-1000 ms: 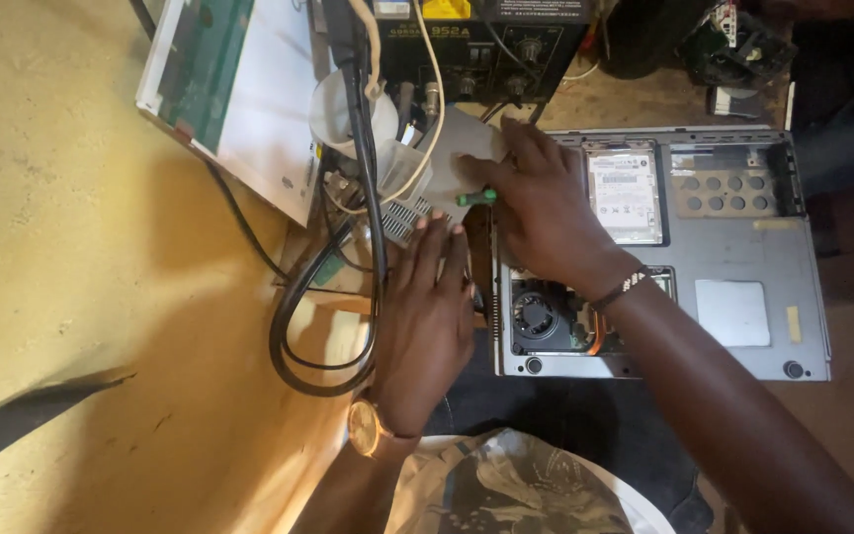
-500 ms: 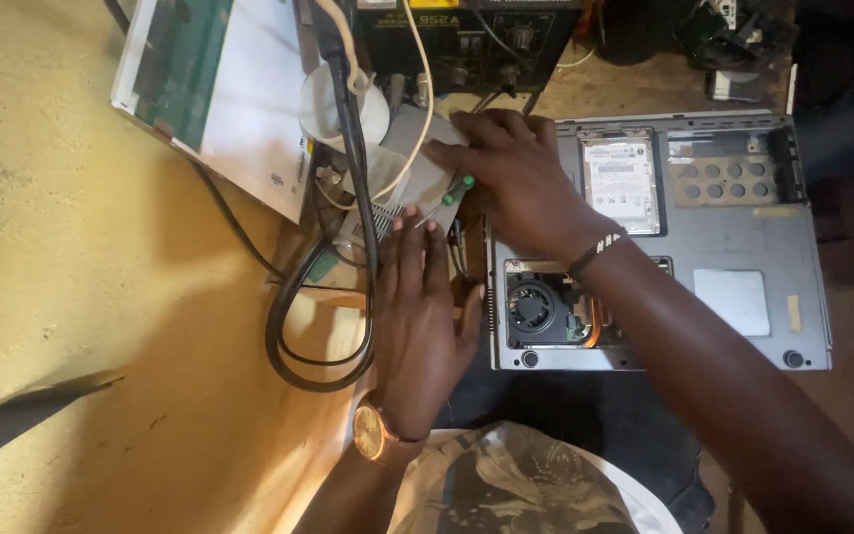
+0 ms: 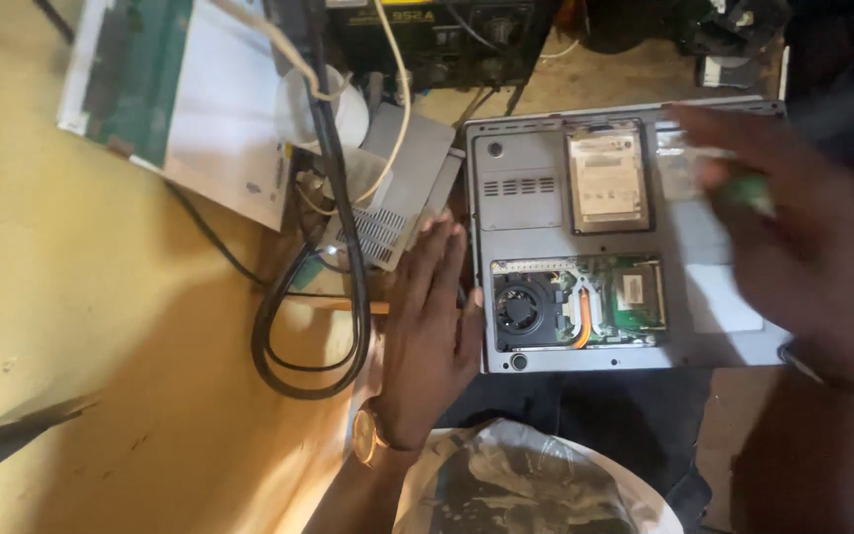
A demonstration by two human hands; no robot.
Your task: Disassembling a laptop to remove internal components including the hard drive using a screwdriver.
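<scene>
right hand [image 3: 803, 247] swung off the laptop's [image 3: 526, 188] left edge to its right side, blurry, looks clamped on a green screwdriver [image 3: 748, 193] | left hand [image 3: 432, 326] flat, fingers together, bracing that left edge | mid-unscrewing; next needs the tip seated on a screw

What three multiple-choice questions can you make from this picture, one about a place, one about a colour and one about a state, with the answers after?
1. Where does the left hand rest?
A. at the laptop's left edge
B. on the hard drive
C. on the white sheet

2. What colour is the tool in the right hand?
A. red
B. green
C. blue

3. How is the laptop lying?
A. lid open, keys up
B. underside up, covers off
C. standing on edge

Answers: 1 A, the palm lies flat beside the case, fingers along its left side. 2 B, a blurred green handle shows in the grip. 3 B, the fan and hard drive are bare.
</scene>
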